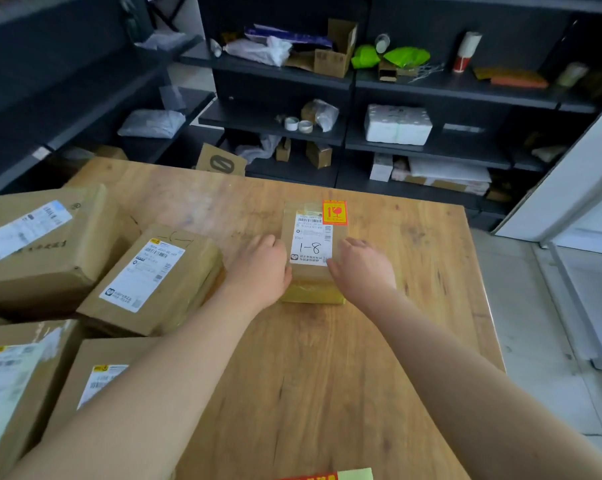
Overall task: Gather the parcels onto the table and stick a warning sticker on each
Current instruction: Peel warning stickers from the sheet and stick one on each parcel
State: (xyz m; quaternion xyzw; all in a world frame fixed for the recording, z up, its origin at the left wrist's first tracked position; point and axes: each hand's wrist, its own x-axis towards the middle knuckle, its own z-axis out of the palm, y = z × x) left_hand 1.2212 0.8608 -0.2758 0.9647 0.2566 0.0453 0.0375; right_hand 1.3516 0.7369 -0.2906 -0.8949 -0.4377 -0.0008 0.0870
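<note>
The left hand and right hand clasp the 1-8 parcel between them on the desk, curled over its sides; its warning sticker beyond the right hand looks stuck, so lift it level, clear of the parcels beside the left hand.

Wooden table, dark cluttered shelving behind; pale tiled floor at right
</note>
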